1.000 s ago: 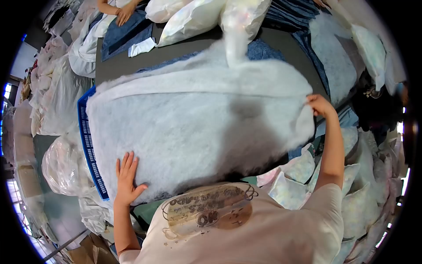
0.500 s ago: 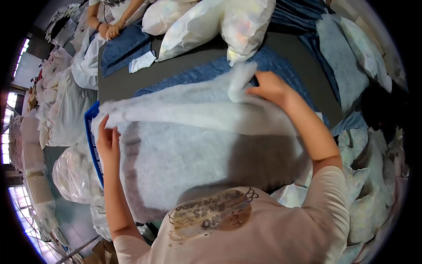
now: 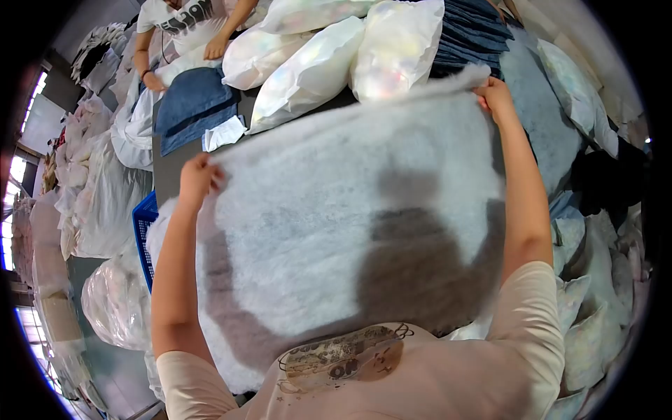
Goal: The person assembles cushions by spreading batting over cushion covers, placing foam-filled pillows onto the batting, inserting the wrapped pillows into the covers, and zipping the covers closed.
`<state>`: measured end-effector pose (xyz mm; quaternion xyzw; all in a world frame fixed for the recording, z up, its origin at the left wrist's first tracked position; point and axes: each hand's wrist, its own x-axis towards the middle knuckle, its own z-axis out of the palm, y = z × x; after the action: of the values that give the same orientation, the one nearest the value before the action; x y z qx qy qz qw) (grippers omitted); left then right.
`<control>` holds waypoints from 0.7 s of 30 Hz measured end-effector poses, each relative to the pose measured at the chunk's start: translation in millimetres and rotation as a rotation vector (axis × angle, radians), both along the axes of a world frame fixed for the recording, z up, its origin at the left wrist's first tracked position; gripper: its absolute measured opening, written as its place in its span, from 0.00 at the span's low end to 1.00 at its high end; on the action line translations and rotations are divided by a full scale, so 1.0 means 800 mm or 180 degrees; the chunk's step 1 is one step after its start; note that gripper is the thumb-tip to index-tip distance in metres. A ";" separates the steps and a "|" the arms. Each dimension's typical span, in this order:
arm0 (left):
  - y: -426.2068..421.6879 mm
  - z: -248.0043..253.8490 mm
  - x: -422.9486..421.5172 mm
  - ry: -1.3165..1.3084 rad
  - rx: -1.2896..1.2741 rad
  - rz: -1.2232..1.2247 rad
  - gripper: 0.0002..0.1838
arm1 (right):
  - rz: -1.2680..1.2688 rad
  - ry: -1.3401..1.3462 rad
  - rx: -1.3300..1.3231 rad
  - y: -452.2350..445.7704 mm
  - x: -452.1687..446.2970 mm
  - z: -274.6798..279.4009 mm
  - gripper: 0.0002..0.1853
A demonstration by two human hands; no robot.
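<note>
A wide sheet of white fluffy batting (image 3: 301, 217) stretches between my two hands in front of my body. My left hand (image 3: 199, 178) is closed on its upper left corner. Farther off and higher, my right hand (image 3: 495, 98) pinches the upper right corner, where the edge bunches up. The sheet's far edge is raised and runs slanting from one hand to the other. Shadows of my head and arms fall across it. The blue cloth that lay on the table behind it is now hidden.
Stuffed white bags (image 3: 308, 77) stand along the table's far side. Folded blue fabric (image 3: 199, 105) and a white scrap (image 3: 224, 133) lie at the far left, near another person's hand (image 3: 215, 47). A blue plastic basket (image 3: 144, 227) is at my left. Filled pillows (image 3: 581, 350) pile up at right.
Both hands have moved up and away from me, the right also outward. The batting's folded far edge is now pulled out and spread flat. The other person's hands have moved apart.
</note>
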<state>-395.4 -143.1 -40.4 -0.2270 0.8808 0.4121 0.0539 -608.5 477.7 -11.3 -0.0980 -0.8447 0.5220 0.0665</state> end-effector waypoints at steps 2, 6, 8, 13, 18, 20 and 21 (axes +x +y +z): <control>-0.012 -0.021 -0.024 0.1049 0.0910 0.0247 0.10 | -0.0371 0.0030 -0.0337 -0.007 -0.025 -0.035 0.02; 0.008 -0.107 -0.025 0.0589 0.0508 -0.0597 0.11 | 0.0208 0.0267 0.1046 -0.061 -0.015 -0.125 0.25; 0.028 -0.136 0.005 0.0766 -0.0377 -0.0886 0.16 | 0.0619 -0.0378 0.1799 -0.103 0.023 -0.133 0.31; 0.067 -0.110 0.026 0.1055 -0.1293 -0.0852 0.23 | -0.0121 0.2916 0.1369 -0.142 0.092 -0.035 0.34; 0.068 -0.121 0.027 0.1223 -0.1244 -0.0799 0.24 | 0.0565 -0.0046 0.1203 -0.177 0.019 0.054 0.40; 0.069 -0.123 0.026 0.1394 -0.1117 -0.0691 0.24 | 0.1195 -0.0634 0.0409 -0.191 -0.013 0.048 0.34; 0.067 -0.127 0.024 0.1470 -0.1074 -0.0639 0.24 | 0.1368 -0.0784 -0.0003 -0.211 -0.016 0.057 0.33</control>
<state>-376.2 -89.8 -142.4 -0.0449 0.9438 0.2933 -0.1458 -621.0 308.6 34.1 0.0210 -0.8476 0.5086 -0.1496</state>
